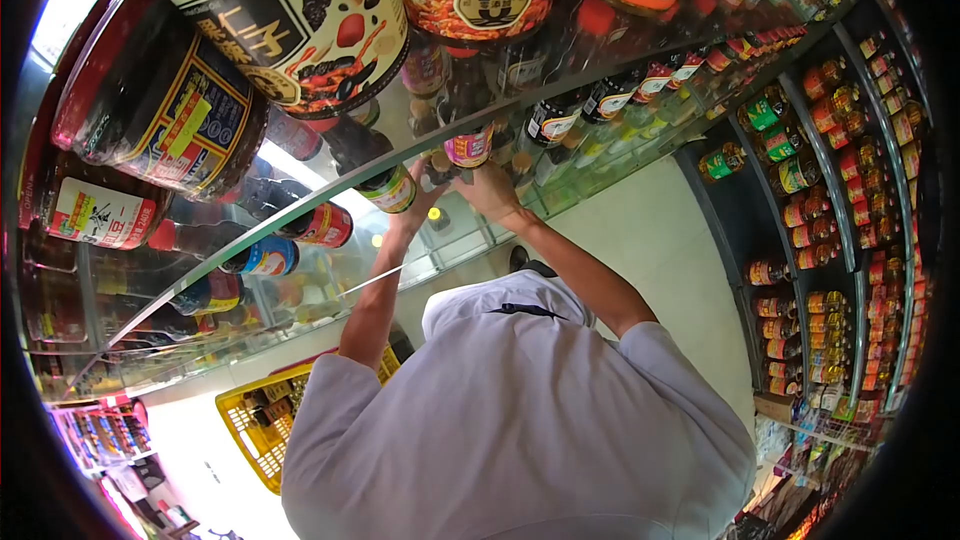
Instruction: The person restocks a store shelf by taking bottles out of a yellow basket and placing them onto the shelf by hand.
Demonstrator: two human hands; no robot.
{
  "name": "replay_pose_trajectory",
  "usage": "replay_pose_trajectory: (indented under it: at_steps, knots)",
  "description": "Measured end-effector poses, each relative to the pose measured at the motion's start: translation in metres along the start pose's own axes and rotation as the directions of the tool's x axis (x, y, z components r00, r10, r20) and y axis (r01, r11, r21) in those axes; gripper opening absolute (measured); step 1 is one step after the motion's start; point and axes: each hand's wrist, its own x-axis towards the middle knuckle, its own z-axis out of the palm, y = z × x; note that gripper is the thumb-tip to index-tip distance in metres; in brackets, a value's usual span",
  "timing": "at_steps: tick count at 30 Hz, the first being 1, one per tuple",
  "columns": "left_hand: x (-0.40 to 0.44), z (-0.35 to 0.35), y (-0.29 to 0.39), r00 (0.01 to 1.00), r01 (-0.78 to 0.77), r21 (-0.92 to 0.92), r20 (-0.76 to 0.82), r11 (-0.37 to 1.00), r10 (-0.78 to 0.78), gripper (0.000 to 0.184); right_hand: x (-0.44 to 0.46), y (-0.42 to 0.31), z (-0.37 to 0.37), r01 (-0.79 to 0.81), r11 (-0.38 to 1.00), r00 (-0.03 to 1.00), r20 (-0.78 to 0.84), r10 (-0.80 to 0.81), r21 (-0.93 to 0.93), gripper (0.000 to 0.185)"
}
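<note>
Both my hands reach in under the front edge of a glass shelf (345,183), among dark sauce bottles. My right hand (488,192) is closed at the lower part of a bottle with a pink label (468,148). My left hand (406,202) comes up beside a bottle with a green and yellow label (392,192). Its fingers are partly hidden, and I cannot make out what they grip. Small dark bottle parts show between the two hands.
Large jars (300,30) of sauce stand on the glass shelf close to me. More bottles (560,120) line the lower shelf. A yellow basket (262,420) holding dark bottles is on the floor at left. Racks of oil bottles (800,180) stand at right.
</note>
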Motion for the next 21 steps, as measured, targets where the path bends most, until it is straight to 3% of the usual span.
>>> replay_pose_trajectory:
  at_steps: [3,5,9,12,14,18,21]
  knots:
    - [0.008,-0.001,-0.005,0.997,-0.072,0.0,-0.02,0.997,0.072,0.054,0.001,0.001,-0.001,0.101,0.995,0.991,-0.086,-0.103,-0.024,0.029]
    - [0.012,0.001,-0.012,0.994,-0.109,-0.024,-0.024,0.994,0.108,0.053,0.002,-0.004,-0.005,0.016,1.0,1.0,0.027,-0.015,-0.017,0.042]
    - [0.017,0.004,-0.025,0.998,-0.062,-0.01,-0.021,0.998,0.062,0.049,0.005,0.007,0.005,-0.03,0.998,0.997,0.062,0.034,-0.059,0.043]
    - [0.018,0.005,-0.023,0.995,-0.085,-0.007,-0.058,0.996,0.084,0.048,0.005,0.015,0.014,0.009,0.999,0.999,0.041,-0.007,-0.053,0.044]
    - [0.02,0.002,-0.02,0.993,-0.098,-0.017,-0.075,0.995,0.096,0.047,0.004,0.009,0.014,0.077,0.997,0.995,-0.059,-0.077,-0.001,0.035]
    - [0.025,-0.009,-0.007,0.996,-0.091,-0.074,0.0,0.993,0.091,0.048,0.0,-0.008,0.004,0.018,0.999,0.998,-0.063,-0.021,-0.037,0.028]
    - [0.025,-0.016,0.004,0.995,-0.082,-0.101,0.045,0.991,0.087,0.048,-0.002,-0.011,0.003,0.078,0.996,0.99,-0.116,-0.082,-0.039,0.029]
